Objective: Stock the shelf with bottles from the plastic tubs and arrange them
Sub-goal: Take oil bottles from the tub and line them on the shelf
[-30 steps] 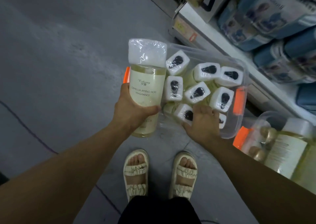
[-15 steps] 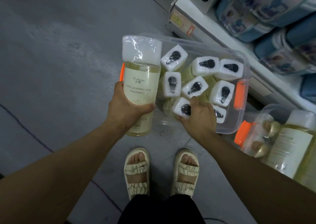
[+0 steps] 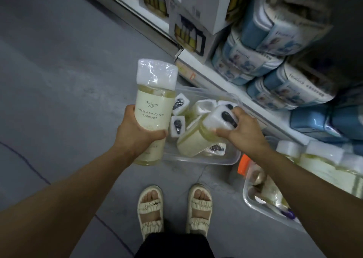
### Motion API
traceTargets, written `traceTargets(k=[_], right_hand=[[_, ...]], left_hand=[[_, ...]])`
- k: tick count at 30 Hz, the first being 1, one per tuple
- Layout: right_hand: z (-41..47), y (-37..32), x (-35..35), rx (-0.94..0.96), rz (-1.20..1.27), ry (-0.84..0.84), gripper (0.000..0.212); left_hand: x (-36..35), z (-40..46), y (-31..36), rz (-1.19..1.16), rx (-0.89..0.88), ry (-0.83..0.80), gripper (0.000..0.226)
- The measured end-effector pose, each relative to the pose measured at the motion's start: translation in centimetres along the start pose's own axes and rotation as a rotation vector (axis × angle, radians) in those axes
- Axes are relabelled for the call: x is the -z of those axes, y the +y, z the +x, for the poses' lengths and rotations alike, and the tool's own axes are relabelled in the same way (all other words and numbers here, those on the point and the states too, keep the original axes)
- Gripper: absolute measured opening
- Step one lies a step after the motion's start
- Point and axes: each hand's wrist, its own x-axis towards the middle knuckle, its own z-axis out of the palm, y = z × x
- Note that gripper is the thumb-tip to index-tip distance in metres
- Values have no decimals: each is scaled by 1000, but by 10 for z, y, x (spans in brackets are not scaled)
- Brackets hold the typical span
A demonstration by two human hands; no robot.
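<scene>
**Two bottles in hand above the tub**

Left hand (image 3: 135, 132): fingers and thumb curled round the lower body of an upright bottle (image 3: 154, 108), label facing the camera, held just left of the tub (image 3: 198, 160) and above the floor. Right hand (image 3: 243, 132): fingers pinch the wrapped white cap of a second bottle (image 3: 198, 137), which hangs tilted, cap up and to the right, base down and to the left, over the tub's near half. Whether its base is free of the bottles below cannot be told. Further capped bottles (image 3: 177, 125) stand in the tub behind and beside it.

The step in hand appears to be drawing the second bottle out. A cap-only hold on slick film may slip, so it is best lifted straight up until clear of its neighbours, then supported lower on the body before carrying. The shelf (image 3: 222, 84) runs just beyond the tub, to its right.
</scene>
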Motion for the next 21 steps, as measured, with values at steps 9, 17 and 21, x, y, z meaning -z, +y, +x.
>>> traceTargets(k=[9, 17, 21], right_hand=[[-24, -85, 123, 70, 89, 36, 28], [-69, -178, 209, 95, 31, 160, 33], [-102, -223, 249, 121, -103, 267, 35]], left_hand=[[35, -43, 89, 4, -107, 26, 77], [76, -97, 172, 1, -226, 47, 74], [97, -125, 213, -23, -290, 53, 74]])
